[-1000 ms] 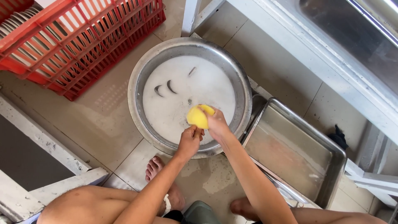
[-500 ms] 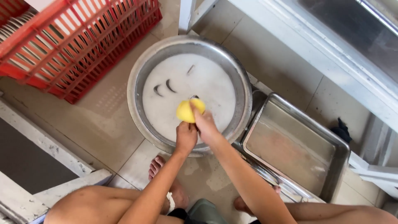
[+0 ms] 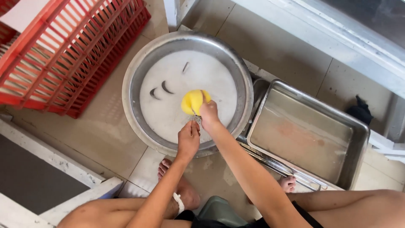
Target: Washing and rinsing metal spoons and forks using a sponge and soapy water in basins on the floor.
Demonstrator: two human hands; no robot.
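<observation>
Bare arms and feet, dark shorts, white band [image 3: 180,202] at left forearm.

Tiled floor [image 3: 291,50]: basin [image 3: 139,63], tray [image 3: 358,139], crate [image 3: 84,63]

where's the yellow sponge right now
In the head view the yellow sponge is in the right hand, over the milky water of the round metal basin, right of centre, just above the left hand.

A dull, scuffed metal basin [image 3: 139,71] holds cloudy, matt soapy water. The yellow sponge [image 3: 192,101] looks soft and porous. Beside the basin, a brushed metal tray [image 3: 358,143] gleams faintly; a red plastic crate [image 3: 71,46] looks glossy.
</observation>
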